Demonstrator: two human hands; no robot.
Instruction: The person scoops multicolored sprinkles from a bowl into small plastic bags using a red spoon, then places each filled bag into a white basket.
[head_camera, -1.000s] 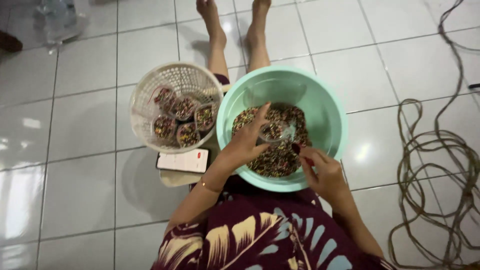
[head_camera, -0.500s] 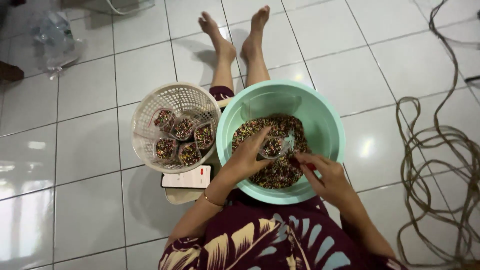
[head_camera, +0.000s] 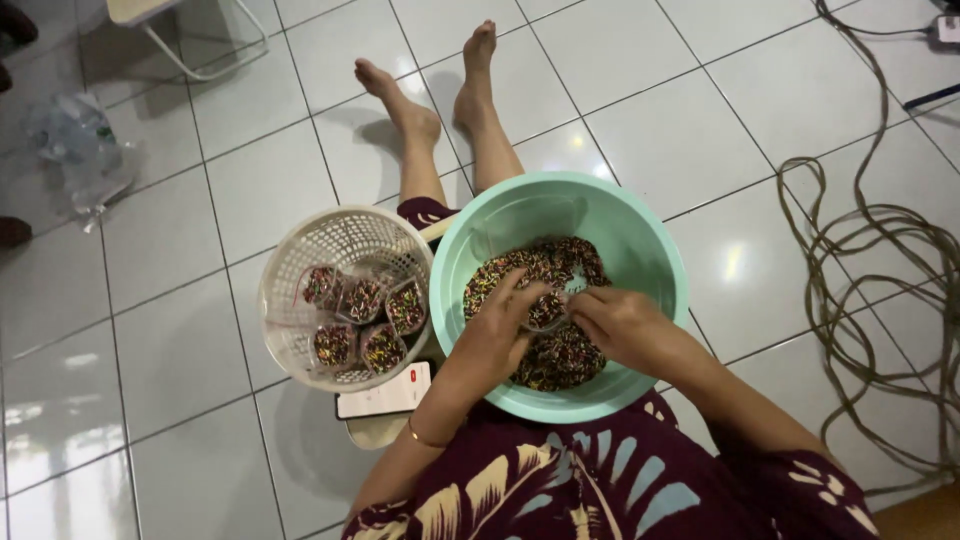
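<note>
Bag (head_camera: 547, 308), small and clear, sits between both hands over the sprinkles (head_camera: 560, 355) in the green bowl (head_camera: 640, 235), left hand (head_camera: 500, 335) pinching its near edge, right hand (head_camera: 612, 325) closed on its other side, basket (head_camera: 300, 255) just left

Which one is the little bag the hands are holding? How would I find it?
Find the big mint-green bowl on the person's lap, full of colourful sprinkles. Both hands meet over its middle, the left hand and the right hand. The small clear bag is pinched between them, unlike the filled bags sitting in the white basket beside the bowl.
</note>
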